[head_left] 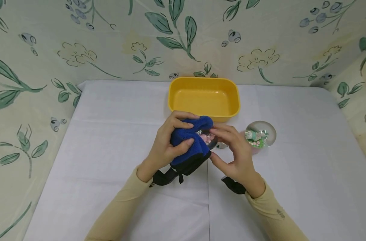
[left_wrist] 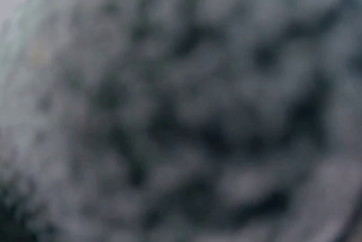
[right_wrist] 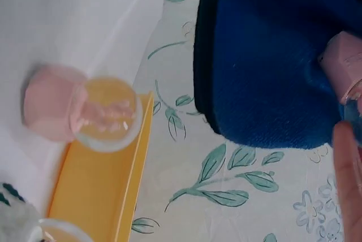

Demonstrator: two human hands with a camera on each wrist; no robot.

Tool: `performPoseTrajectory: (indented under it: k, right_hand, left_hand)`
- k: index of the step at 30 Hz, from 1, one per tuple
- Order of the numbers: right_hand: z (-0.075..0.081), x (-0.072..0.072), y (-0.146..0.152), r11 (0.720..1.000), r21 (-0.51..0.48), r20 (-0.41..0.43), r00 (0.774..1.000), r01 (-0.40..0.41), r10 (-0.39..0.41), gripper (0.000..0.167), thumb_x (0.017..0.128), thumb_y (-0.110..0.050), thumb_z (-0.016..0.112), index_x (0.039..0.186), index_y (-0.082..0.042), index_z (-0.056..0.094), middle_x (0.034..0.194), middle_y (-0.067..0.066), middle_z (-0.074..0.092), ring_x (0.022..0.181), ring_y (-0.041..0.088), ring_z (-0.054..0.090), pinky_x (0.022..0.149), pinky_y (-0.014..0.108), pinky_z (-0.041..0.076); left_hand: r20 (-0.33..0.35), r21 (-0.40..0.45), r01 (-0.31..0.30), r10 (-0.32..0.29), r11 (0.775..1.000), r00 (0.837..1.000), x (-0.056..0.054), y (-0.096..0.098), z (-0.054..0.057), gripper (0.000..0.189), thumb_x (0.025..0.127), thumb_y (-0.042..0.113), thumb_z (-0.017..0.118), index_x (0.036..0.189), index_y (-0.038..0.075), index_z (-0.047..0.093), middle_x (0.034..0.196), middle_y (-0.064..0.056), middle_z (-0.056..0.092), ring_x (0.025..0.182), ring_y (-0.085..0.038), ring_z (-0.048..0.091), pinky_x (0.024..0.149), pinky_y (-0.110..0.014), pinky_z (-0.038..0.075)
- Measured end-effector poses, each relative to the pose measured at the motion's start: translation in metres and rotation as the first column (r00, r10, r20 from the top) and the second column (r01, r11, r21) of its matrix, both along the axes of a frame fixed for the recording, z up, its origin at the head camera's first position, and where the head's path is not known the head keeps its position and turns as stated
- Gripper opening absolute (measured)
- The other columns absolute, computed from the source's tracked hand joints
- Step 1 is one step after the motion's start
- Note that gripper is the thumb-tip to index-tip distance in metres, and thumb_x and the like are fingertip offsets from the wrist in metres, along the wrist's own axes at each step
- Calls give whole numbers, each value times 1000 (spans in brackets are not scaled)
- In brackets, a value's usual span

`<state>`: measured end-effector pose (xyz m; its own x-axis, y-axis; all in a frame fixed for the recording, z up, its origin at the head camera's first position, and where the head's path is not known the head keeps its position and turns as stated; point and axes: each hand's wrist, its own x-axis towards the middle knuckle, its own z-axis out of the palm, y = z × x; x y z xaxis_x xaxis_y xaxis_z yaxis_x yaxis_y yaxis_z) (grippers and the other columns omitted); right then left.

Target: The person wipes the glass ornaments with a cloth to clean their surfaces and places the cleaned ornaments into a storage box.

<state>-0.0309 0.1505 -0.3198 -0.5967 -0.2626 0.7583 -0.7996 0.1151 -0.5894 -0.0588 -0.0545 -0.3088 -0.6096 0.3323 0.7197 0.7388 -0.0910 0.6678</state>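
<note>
My left hand (head_left: pixel 162 147) grips a blue cloth (head_left: pixel 186 150) with a black border, bunched around a small snow globe (head_left: pixel 206 138). Pink shows inside the clear dome, and in the right wrist view the globe's pink base (right_wrist: pixel 344 64) lies against the cloth. On the other side, my right hand (head_left: pixel 237 154) holds the globe between fingers and thumb, the thumb at the cloth's lower edge. One finger (right_wrist: pixel 346 168) shows at the right wrist view's edge. The left wrist view is filled by a blurred grey surface, too close to make out.
A second snow globe (head_left: pixel 260 134), with a green and white figure, stands right of my right hand. Behind the hands is a yellow tray (head_left: pixel 204 115) on the white-covered table (head_left: pixel 110 134). The right wrist view shows a pink-based globe (right_wrist: pixel 54 103) near that tray.
</note>
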Motion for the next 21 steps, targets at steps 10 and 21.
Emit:
performPoseTrajectory:
  k: [10,21]
  right_hand:
    - [-2,-2,0,987,-32,-108,982,155,-157,52,87,-35,70,97,15,61,87,19,65,76,16,61,76,17,52]
    - [2,1,-1,980,-117,167,976,162,-141,60,86,-43,69,92,17,59,83,1,66,67,5,60,61,14,52]
  left_hand:
    - [-82,-78,74,-80,994,993,0,3,5,36,97,35,53,109,2,46,122,-25,48,113,-36,50,96,-45,46]
    - [-121,-99,59,-71,993,990,2,8,1,33,97,32,53,108,1,46,123,-25,47,114,-36,50,98,-44,45]
